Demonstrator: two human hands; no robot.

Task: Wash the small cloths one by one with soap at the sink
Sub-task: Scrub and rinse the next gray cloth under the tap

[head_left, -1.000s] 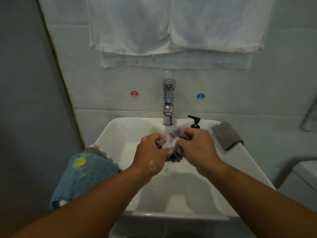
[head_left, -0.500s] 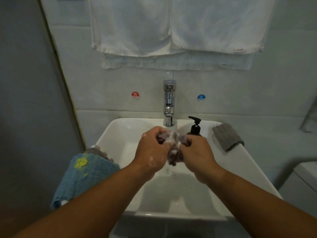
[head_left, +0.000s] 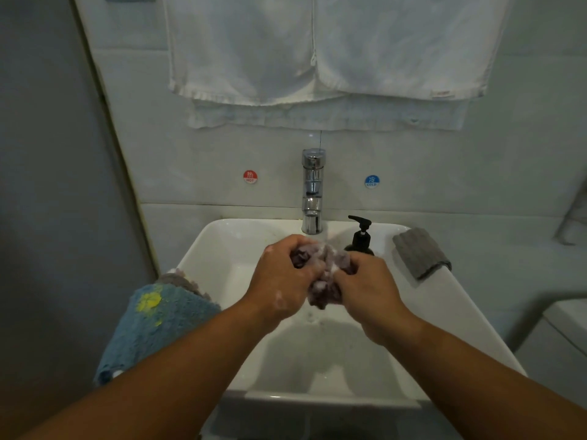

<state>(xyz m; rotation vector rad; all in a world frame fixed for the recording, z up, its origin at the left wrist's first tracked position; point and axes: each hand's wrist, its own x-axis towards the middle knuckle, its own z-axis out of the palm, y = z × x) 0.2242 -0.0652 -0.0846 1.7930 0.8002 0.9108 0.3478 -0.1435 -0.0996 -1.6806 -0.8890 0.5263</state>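
Head: left hand, right hand gripping sudsy mauve fluffy cloth over white ceramic sink; rinse pending, likely blue fleece cloth on sink edge too.

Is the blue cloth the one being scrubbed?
No, left hand and right hand grip a purplish cloth; the blue cloth drapes the sink's rim.

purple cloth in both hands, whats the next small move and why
Probably rub the two bunches together: left hand and right hand both grip the sudsy, crumpled purple-grey cloth over the white ceramic basin, and no water shows running from the chrome tap.
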